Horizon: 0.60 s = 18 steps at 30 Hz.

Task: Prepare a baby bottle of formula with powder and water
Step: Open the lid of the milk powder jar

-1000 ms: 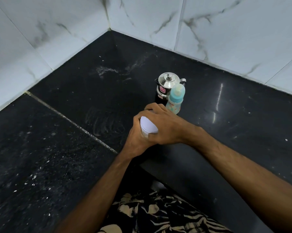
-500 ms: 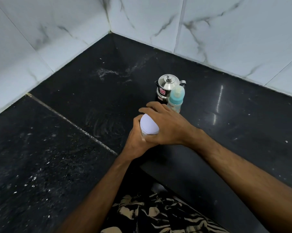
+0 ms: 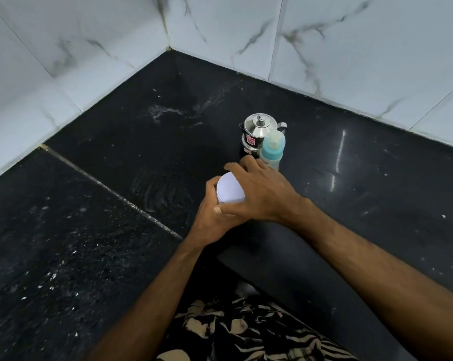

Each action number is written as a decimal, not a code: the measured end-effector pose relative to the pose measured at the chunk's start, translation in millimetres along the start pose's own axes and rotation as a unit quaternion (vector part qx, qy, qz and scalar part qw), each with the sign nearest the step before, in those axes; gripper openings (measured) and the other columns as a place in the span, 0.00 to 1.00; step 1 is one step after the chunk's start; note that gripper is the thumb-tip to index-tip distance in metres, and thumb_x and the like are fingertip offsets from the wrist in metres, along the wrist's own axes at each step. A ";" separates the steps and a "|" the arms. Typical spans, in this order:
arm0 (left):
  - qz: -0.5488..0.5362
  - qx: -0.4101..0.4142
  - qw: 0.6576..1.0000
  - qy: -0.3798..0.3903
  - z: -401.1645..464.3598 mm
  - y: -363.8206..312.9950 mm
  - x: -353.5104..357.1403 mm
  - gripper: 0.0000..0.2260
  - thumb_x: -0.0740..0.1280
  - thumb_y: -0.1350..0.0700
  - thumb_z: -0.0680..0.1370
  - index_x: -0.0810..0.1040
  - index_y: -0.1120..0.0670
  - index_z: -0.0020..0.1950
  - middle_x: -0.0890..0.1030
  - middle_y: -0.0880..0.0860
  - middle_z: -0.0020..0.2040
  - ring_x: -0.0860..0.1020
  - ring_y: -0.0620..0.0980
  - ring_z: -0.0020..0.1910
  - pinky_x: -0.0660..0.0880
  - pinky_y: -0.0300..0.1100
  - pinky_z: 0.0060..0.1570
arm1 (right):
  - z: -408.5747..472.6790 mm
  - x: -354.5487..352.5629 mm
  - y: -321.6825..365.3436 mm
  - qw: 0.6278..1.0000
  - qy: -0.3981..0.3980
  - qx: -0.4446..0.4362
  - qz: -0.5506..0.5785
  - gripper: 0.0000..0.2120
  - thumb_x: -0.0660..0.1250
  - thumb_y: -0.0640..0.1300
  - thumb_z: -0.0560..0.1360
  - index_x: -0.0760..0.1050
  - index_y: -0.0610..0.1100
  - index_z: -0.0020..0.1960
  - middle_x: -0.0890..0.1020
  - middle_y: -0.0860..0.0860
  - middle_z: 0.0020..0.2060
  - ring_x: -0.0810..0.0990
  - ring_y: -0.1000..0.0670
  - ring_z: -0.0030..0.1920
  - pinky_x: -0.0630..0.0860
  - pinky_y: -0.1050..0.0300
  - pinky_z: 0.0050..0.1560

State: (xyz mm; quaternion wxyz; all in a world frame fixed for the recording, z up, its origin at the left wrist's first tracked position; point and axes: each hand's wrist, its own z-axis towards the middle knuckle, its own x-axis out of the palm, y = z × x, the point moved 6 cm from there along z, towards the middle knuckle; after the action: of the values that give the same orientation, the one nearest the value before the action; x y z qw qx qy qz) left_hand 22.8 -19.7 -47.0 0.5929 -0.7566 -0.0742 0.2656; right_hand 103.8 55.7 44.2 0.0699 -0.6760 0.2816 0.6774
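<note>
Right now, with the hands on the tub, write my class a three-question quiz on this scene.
1. True or false: the baby bottle stands capped on the counter.
2. Which hand lies over the white lid? A) left hand B) right hand C) neither
3. Fill in: directly behind the bottle stands a steel ____.

Key
1. True; its clear cap is on and no hand holds it.
2. B; the right hand curls over the lid, while the left hand grips the tub below.
3. Kettle.
</note>
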 end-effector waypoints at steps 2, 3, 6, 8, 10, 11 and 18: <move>0.004 0.014 1.000 -0.003 -1.5 0.5 -3.2 0.47 0.83 0.53 0.59 0.59 0.44 0.69 0.73 0.37 0.57 0.74 0.32 0.56 0.72 0.27 0.48 | 1.6 3.3 2.1 1.000 0.010 -0.001 -0.016 0.40 0.68 0.68 0.69 0.61 0.49 0.73 0.69 0.49 0.64 0.70 0.48 0.62 0.71 0.52 0.59; 0.008 0.017 1.000 -0.010 -0.5 0.8 -4.3 0.46 0.83 0.54 0.59 0.60 0.46 0.70 0.73 0.37 0.57 0.73 0.30 0.55 0.71 0.26 0.49 | 2.8 5.1 3.5 1.000 0.023 -0.012 -0.009 0.38 0.69 0.65 0.69 0.62 0.50 0.73 0.69 0.49 0.64 0.70 0.48 0.62 0.70 0.53 0.59; 0.041 0.034 0.999 0.011 -1.3 -1.1 -3.1 0.39 0.81 0.58 0.62 0.63 0.47 0.67 0.73 0.38 0.54 0.73 0.27 0.51 0.70 0.23 0.49 | 4.3 3.8 4.8 0.994 0.066 -0.048 0.066 0.37 0.73 0.59 0.68 0.63 0.53 0.72 0.69 0.52 0.65 0.69 0.50 0.63 0.72 0.52 0.62; 0.038 0.035 0.999 -0.004 -1.3 1.3 -3.2 0.39 0.81 0.59 0.63 0.62 0.46 0.67 0.72 0.37 0.55 0.73 0.27 0.52 0.70 0.26 0.53 | 2.6 2.5 4.7 0.991 0.069 -0.057 0.104 0.41 0.74 0.61 0.66 0.61 0.54 0.73 0.68 0.52 0.67 0.69 0.50 0.66 0.72 0.49 0.64; 0.022 0.019 0.999 -0.023 -1.1 2.2 -4.6 0.44 0.82 0.56 0.61 0.59 0.44 0.69 0.71 0.37 0.57 0.72 0.30 0.55 0.72 0.30 0.54 | 0.2 0.6 3.6 0.996 0.035 -0.030 0.081 0.44 0.72 0.67 0.66 0.60 0.51 0.74 0.68 0.51 0.67 0.70 0.48 0.65 0.73 0.50 0.63; 0.016 0.007 1.000 -0.016 -0.4 3.5 -3.5 0.46 0.83 0.54 0.60 0.58 0.41 0.68 0.71 0.37 0.58 0.72 0.32 0.56 0.73 0.30 0.51 | -0.4 -0.7 3.0 0.999 0.013 -0.011 0.050 0.45 0.71 0.69 0.66 0.60 0.49 0.74 0.68 0.50 0.66 0.70 0.48 0.64 0.73 0.51 0.61; 0.030 0.026 0.999 0.011 1.0 4.5 -3.3 0.41 0.81 0.57 0.62 0.63 0.47 0.68 0.74 0.40 0.55 0.75 0.33 0.53 0.71 0.26 0.48 | 4.4 2.0 8.1 0.998 0.019 -0.030 0.049 0.37 0.74 0.60 0.66 0.65 0.50 0.69 0.70 0.50 0.60 0.71 0.49 0.58 0.74 0.52 0.57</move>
State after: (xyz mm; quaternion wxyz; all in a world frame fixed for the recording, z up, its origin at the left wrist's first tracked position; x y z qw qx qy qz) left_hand 18.6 -21.5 -50.3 0.6048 -0.7458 -0.0376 0.2767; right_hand 96.0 50.5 44.3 0.0106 -0.6759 0.2950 0.6753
